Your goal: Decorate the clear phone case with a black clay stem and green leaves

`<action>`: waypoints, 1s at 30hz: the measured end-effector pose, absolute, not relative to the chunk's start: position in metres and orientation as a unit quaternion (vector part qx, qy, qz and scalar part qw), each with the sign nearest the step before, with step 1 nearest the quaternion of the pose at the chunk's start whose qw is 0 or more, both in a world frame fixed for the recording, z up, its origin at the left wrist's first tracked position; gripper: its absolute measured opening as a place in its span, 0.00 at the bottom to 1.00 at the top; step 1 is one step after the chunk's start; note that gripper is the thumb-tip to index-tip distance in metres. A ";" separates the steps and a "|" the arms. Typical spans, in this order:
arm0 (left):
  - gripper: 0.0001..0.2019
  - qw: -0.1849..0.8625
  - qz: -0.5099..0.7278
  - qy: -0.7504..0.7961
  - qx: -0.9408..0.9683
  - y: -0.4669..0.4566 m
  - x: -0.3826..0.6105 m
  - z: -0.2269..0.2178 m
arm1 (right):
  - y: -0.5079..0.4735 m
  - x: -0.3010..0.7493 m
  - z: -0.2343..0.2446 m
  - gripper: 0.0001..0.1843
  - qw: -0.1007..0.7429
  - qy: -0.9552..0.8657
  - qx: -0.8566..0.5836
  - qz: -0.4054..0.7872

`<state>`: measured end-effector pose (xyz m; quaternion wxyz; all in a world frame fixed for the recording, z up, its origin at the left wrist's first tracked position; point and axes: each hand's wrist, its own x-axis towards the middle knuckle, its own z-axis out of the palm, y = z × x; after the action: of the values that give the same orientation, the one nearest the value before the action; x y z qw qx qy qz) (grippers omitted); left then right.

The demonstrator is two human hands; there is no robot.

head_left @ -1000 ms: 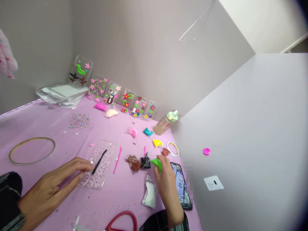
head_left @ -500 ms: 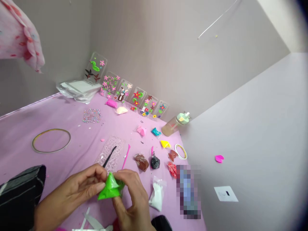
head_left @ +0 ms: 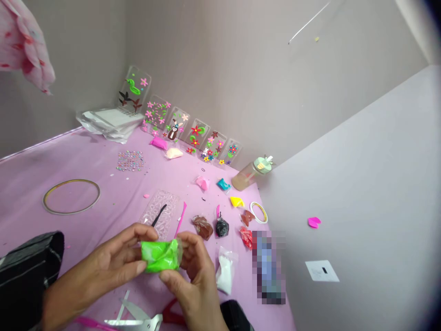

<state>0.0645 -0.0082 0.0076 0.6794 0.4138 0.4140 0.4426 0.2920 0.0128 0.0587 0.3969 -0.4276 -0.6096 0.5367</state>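
Note:
A packet of bright green clay [head_left: 161, 256] in clear wrap is held up between both hands above the pink-purple table. My left hand [head_left: 119, 257] grips its left end with thumb and fingers. On the other end, my right hand [head_left: 195, 271] pinches the packet, thumb below and fingers behind. Just beyond lies a clear patterned phone case [head_left: 161, 209] with a black modelling tool [head_left: 159, 215] on it. Beside that is a pink modelling tool [head_left: 181, 219]. Under my hands, scissors [head_left: 144, 319] lie partly hidden by my right hand.
Wrapped clay in brown [head_left: 202, 227], black [head_left: 222, 227], white [head_left: 225, 273] and other colours lies to the right. Decorated clear cases [head_left: 174, 125] lean along the wall. A lidded jar [head_left: 246, 177], a tape roll [head_left: 258, 212], a hoop [head_left: 71, 196] and a gem sheet [head_left: 131, 161] surround the workspace.
The green packet has turned from a pointed, triangular outline to a wide, flatter one between my hands. More of the scissors shows. The view has shifted slightly.

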 end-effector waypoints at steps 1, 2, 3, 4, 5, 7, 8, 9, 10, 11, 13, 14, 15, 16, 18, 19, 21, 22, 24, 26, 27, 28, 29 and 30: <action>0.24 0.668 0.452 0.417 0.419 -0.010 0.067 0.005 | 0.015 0.291 0.062 0.21 0.392 -0.598 -0.420 0.559; 0.21 0.665 0.447 0.416 0.429 -0.013 0.069 0.002 | 0.018 0.290 0.064 0.19 0.389 -0.591 -0.414 0.573; 0.18 0.657 0.447 0.420 0.439 -0.015 0.072 -0.001 | 0.019 0.289 0.067 0.20 0.391 -0.585 -0.413 0.579; 0.16 0.644 0.450 0.427 0.448 -0.017 0.074 -0.004 | 0.021 0.287 0.068 0.20 0.397 -0.577 -0.413 0.582; 0.14 0.633 0.450 0.433 0.456 -0.019 0.075 -0.006 | 0.021 0.286 0.069 0.21 0.402 -0.569 -0.413 0.586; 0.12 0.609 0.459 0.448 0.466 -0.019 0.076 -0.007 | 0.021 0.285 0.069 0.23 0.406 -0.561 -0.405 0.597; 0.13 0.603 0.461 0.452 0.468 -0.019 0.076 -0.007 | 0.020 0.285 0.069 0.23 0.408 -0.560 -0.399 0.601; 0.13 0.600 0.462 0.453 0.471 -0.018 0.076 -0.006 | 0.019 0.285 0.069 0.22 0.407 -0.564 -0.394 0.601; 0.13 0.597 0.461 0.450 0.478 -0.018 0.076 -0.004 | 0.018 0.285 0.069 0.20 0.405 -0.571 -0.393 0.596; 0.13 0.595 0.457 0.444 0.489 -0.017 0.076 -0.001 | 0.017 0.286 0.070 0.16 0.402 -0.583 -0.395 0.584; 0.16 0.590 0.451 0.439 0.506 -0.017 0.075 0.006 | 0.015 0.286 0.072 0.08 0.399 -0.627 -0.409 0.530; 0.18 0.582 0.451 0.450 0.506 -0.017 0.074 0.012 | 0.015 0.287 0.074 0.07 0.398 -0.656 -0.416 0.489; 0.20 0.567 0.455 0.469 0.501 -0.017 0.074 0.017 | 0.014 0.287 0.076 0.07 0.397 -0.687 -0.417 0.443; 0.21 0.546 0.459 0.499 0.493 -0.018 0.072 0.023 | 0.013 0.287 0.077 0.09 0.397 -0.718 -0.409 0.399; 0.17 0.492 0.465 0.534 0.506 -0.019 0.069 0.033 | 0.011 0.286 0.078 0.13 0.391 -0.769 -0.384 0.331; 0.15 0.475 0.463 0.536 0.523 -0.019 0.067 0.037 | 0.010 0.286 0.078 0.14 0.385 -0.786 -0.372 0.311; 0.14 0.469 0.446 0.512 0.564 -0.017 0.063 0.038 | 0.008 0.285 0.076 0.16 0.370 -0.806 -0.362 0.286; 0.13 0.478 0.431 0.495 0.584 -0.015 0.060 0.036 | 0.008 0.285 0.075 0.16 0.362 -0.812 -0.365 0.276; 0.10 0.490 0.403 0.465 0.618 -0.011 0.056 0.031 | 0.007 0.286 0.073 0.17 0.342 -0.828 -0.367 0.252; 0.07 0.482 0.382 0.448 0.649 -0.009 0.053 0.026 | 0.008 0.287 0.071 0.15 0.317 -0.848 -0.359 0.226; 0.07 0.474 0.377 0.445 0.659 -0.008 0.053 0.025 | 0.008 0.288 0.070 0.14 0.305 -0.858 -0.353 0.217; 0.08 0.468 0.374 0.445 0.666 -0.008 0.053 0.024 | 0.008 0.288 0.069 0.14 0.296 -0.864 -0.348 0.212; 0.09 0.467 0.370 0.443 0.670 -0.008 0.053 0.025 | 0.008 0.289 0.069 0.15 0.291 -0.868 -0.344 0.209; 0.10 0.468 0.369 0.443 0.669 -0.008 0.054 0.026 | 0.008 0.289 0.069 0.17 0.287 -0.872 -0.341 0.204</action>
<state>0.0538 -0.0083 0.0263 0.4685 0.6690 0.4435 0.3692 0.2890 0.0078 0.0692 0.2872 -0.3408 -0.8717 0.2037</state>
